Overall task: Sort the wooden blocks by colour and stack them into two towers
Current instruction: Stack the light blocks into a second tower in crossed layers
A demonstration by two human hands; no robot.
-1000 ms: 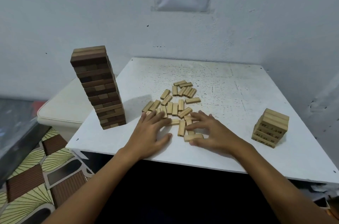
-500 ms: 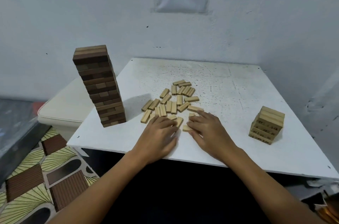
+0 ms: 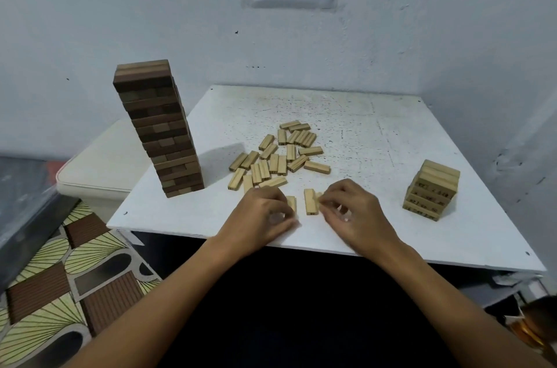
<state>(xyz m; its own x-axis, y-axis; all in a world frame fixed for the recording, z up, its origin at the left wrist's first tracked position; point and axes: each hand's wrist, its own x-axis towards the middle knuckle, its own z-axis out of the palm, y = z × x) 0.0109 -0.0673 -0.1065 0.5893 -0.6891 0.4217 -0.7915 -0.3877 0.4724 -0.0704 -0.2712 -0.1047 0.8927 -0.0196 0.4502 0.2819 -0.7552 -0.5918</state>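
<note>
- Near the table's (image 3: 361, 235) front edge, both hands gather pale blocks (image 3: 280, 156).
- Left hand (image 3: 260, 217) curls on a block (image 3: 291, 204); right hand (image 3: 351, 212) pinches another (image 3: 310, 202).
- Blocks seem light, stiff, smooth: best pinched by the long sides.

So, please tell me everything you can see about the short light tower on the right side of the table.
The short light tower is made of pale wooden blocks laid in crossed layers, only a few layers high. Dark printed marks show on some block sides, too small to read. Its top layer sits slightly turned against the layers below. It stands upright near the right edge of the white table, apart from the loose blocks. Neither hand touches it; only the table does.
</note>
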